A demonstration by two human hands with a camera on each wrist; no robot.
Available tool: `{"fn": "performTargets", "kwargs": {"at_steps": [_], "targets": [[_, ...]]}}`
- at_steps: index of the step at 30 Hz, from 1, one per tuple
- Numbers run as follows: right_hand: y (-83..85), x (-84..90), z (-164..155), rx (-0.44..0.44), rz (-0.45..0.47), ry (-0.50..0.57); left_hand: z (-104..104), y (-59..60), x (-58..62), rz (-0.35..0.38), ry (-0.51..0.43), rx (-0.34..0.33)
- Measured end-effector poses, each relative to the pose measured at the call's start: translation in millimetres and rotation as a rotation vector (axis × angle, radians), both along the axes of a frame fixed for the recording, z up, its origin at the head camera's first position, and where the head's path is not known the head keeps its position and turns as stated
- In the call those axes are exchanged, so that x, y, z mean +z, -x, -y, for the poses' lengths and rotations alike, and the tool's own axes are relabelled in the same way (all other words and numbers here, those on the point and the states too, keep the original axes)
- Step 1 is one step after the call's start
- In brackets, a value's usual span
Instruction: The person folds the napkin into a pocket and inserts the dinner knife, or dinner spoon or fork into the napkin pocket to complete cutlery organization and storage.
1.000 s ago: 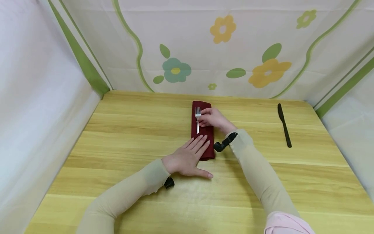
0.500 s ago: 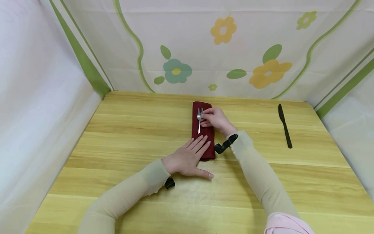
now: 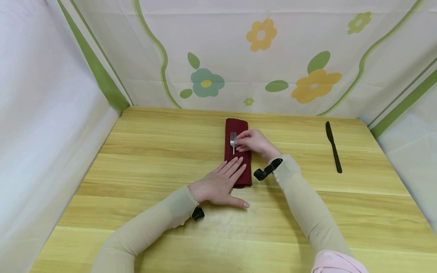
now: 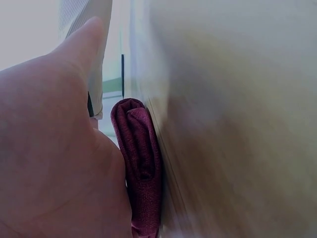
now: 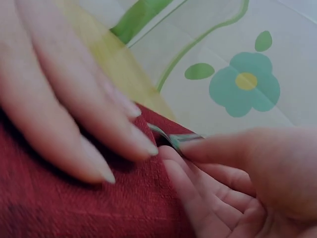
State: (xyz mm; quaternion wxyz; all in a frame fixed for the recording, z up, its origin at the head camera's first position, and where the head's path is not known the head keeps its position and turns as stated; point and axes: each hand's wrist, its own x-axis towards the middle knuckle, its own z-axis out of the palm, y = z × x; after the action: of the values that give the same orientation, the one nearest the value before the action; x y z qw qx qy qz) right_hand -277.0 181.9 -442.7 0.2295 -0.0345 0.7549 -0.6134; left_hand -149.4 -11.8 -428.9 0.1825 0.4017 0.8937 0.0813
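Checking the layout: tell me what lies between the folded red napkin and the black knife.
Between the napkin and the knife, the head view shows the right hand and sleeve at the napkin's edge, then bare wooden table.

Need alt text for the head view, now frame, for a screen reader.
A person's right hand pinches a silver fork over a folded dark red napkin on a wooden table, while the left hand lies flat on the napkin's near end. A black knife lies apart at the far right; a floral cloth backdrop rises behind the table.
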Motion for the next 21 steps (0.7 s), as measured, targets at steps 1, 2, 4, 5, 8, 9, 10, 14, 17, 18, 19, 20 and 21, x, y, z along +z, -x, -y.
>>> {"fn": "performTargets", "kwargs": {"at_steps": [1,2,4,5,8,9,10,14,17,18,19,20,21], "targets": [[-0.1,0.2,-0.3,0.013,-0.002,-0.006,0.0,0.2,0.1,0.001,-0.003,0.0],[0.1,0.2,-0.6,0.021,-0.003,-0.013,0.1,0.4,0.0,0.002,-0.005,0.0],[0.5,0.1,-1.2,0.028,0.0,-0.021,0.0,0.6,0.0,0.004,-0.007,-0.001],[0.7,-0.3,-1.3,0.027,0.002,-0.019,0.0,0.7,-0.1,0.003,-0.008,-0.002],[1.1,-1.2,-1.4,0.014,0.011,-0.011,0.1,0.5,-0.1,-0.002,-0.007,-0.002],[1.2,-1.6,-1.3,0.012,0.012,-0.005,0.1,0.3,-0.1,-0.005,-0.008,-0.002],[1.1,-1.8,-1.2,0.009,0.013,0.0,0.1,0.1,-0.2,-0.009,-0.008,-0.001],[1.1,-2.3,-1.5,-0.004,0.023,0.018,0.0,-1.1,-0.4,-0.023,-0.009,0.001],[0.6,-1.1,-1.3,-0.007,0.03,0.015,-0.2,-1.6,-0.5,-0.027,-0.009,0.003],[0.4,-0.7,-1.1,-0.004,0.03,0.011,-0.2,-1.7,-0.5,-0.026,-0.009,0.004],[0.1,-0.2,-0.9,-0.001,0.03,0.008,-0.3,-1.8,-0.5,-0.025,-0.008,0.005],[0.0,0.3,-0.8,0.002,0.029,0.003,-0.2,-1.9,-0.3,-0.023,-0.007,0.005],[-0.2,0.7,-0.8,0.006,0.029,-0.002,-0.2,-1.9,-0.3,-0.023,-0.007,0.006]]}}
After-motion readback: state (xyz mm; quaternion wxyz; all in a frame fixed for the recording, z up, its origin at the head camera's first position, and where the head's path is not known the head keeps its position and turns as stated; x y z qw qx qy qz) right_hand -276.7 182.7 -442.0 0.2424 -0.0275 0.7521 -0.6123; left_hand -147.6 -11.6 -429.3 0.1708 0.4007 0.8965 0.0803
